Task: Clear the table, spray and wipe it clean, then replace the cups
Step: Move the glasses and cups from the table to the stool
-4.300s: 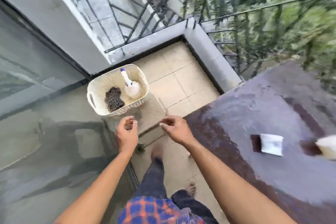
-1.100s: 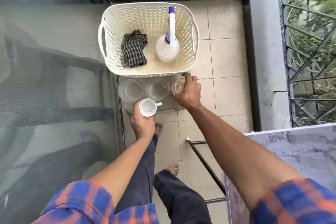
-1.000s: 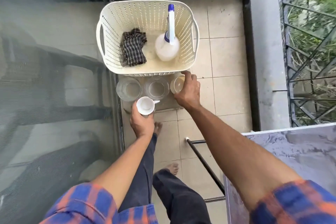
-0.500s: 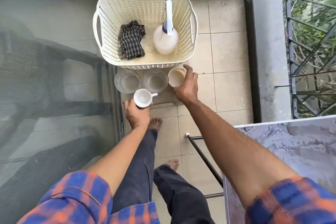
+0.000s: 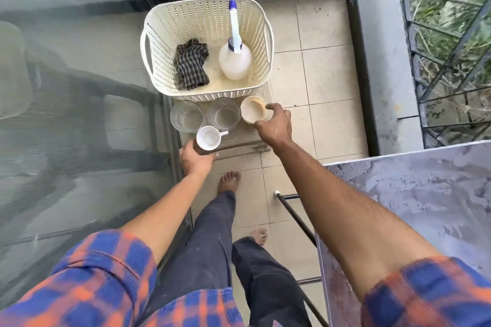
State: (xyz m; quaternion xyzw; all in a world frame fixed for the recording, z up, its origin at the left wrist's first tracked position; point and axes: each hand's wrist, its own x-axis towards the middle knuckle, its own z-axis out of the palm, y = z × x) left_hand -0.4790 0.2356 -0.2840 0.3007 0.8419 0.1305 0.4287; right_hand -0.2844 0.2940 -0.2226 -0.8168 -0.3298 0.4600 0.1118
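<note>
The right hand [image 5: 276, 125] has slid off the top of the cup [image 5: 252, 112], and its pale tan inside now shows whole; finger and thumb curl round its right rim. The streaky grey table [image 5: 425, 194] sits near right. Far, a cream basket [image 5: 162, 32] holds a bottle [image 5: 235, 61] and checked cloth [image 5: 191, 65]. Just nearer stand two clear glasses [image 5: 186, 117] (both upright), the cup at their right. The left hand [image 5: 195, 160] grips a white mug [image 5: 209, 138] from beneath.

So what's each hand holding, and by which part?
The left hand grips the mug by its body, handle free. The right hand pinches the beige cup at its rim.
</note>
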